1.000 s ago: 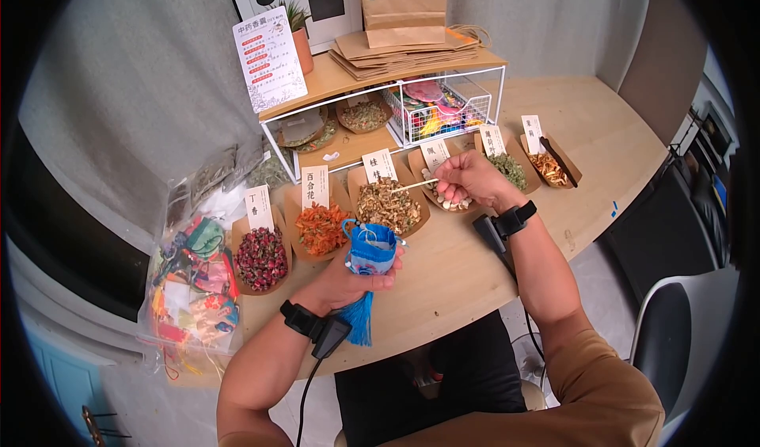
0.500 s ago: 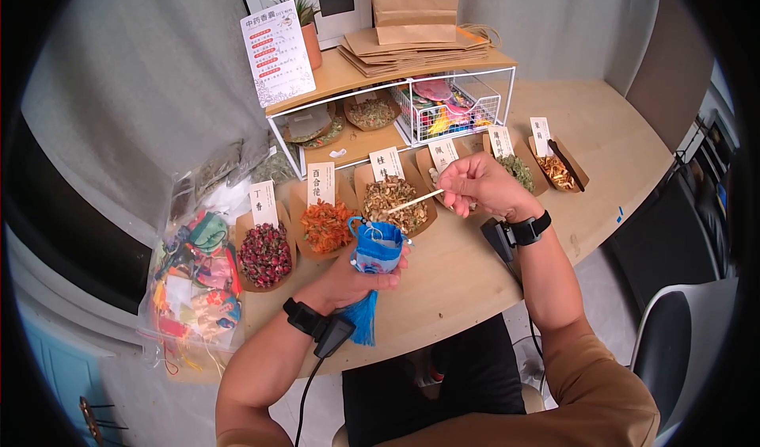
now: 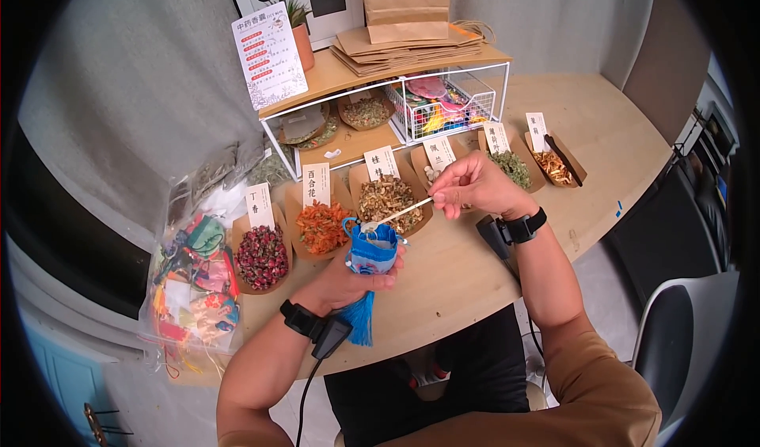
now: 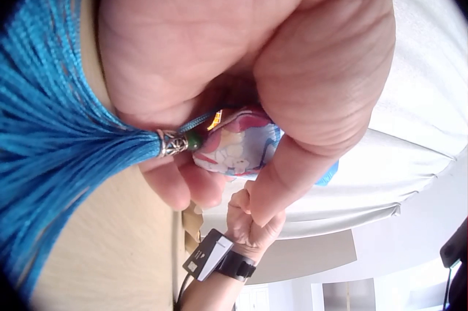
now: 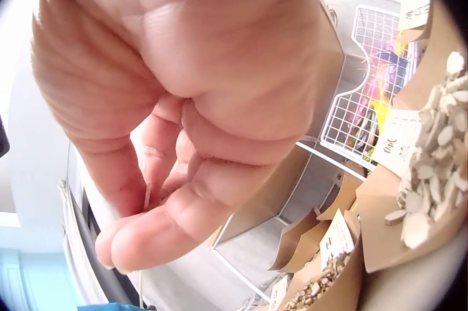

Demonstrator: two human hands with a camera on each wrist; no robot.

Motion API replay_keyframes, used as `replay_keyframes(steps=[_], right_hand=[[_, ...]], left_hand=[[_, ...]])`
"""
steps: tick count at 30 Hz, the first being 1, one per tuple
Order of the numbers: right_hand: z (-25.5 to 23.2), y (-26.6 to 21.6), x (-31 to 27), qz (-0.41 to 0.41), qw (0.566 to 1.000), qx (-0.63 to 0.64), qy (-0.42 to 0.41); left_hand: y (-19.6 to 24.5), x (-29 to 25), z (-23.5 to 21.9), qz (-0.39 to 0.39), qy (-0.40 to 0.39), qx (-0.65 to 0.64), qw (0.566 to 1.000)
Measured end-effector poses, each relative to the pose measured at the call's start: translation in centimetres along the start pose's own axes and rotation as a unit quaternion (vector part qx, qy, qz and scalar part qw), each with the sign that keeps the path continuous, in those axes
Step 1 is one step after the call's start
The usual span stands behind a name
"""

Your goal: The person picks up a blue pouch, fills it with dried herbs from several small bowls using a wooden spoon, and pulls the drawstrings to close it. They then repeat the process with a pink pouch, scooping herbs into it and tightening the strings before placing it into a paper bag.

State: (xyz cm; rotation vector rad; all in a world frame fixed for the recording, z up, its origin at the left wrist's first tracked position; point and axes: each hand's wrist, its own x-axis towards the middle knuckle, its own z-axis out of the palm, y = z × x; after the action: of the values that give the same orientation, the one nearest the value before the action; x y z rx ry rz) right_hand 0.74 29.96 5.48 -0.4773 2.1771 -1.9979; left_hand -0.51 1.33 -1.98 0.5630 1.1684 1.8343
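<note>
In the head view my left hand holds a small blue drawstring sachet upright, mouth up, with fingers curled round its body. Its blue tassel hangs below the hand, and fills the left side of the left wrist view. My right hand pinches a thin pale stick between thumb and fingertips. The stick slants down to the left, its far end at the sachet's mouth. Just behind the sachet is a paper tray of brown dried chips. Pale dried slices lie in a tray partly hidden by my right hand.
Labelled paper trays line the table: dried rosebuds, orange petals, green leaves and yellowish-brown pieces. A plastic bag of colourful sachets lies left. Behind stands a shelf with a wire basket.
The right hand has moved the stick from over the brown chips down and left to the sachet's mouth. The left hand still holds the sachet in nearly the same place.
</note>
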Motion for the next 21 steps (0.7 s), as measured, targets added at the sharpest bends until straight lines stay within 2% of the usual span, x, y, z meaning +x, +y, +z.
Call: replay_keyframes(steps=[13,21], right_hand=[[-0.6,0.5,0.1,-0.023,1.0,0.014,0.003],[-1.5,1.9,1.1,-0.018,0.982,0.155,0.105]], left_hand=[[0.3,0.0,0.3,0.005,-0.001,0.007,1.0],[0.2,0.1,0.3,0.005,-0.007,0.002,1.0]])
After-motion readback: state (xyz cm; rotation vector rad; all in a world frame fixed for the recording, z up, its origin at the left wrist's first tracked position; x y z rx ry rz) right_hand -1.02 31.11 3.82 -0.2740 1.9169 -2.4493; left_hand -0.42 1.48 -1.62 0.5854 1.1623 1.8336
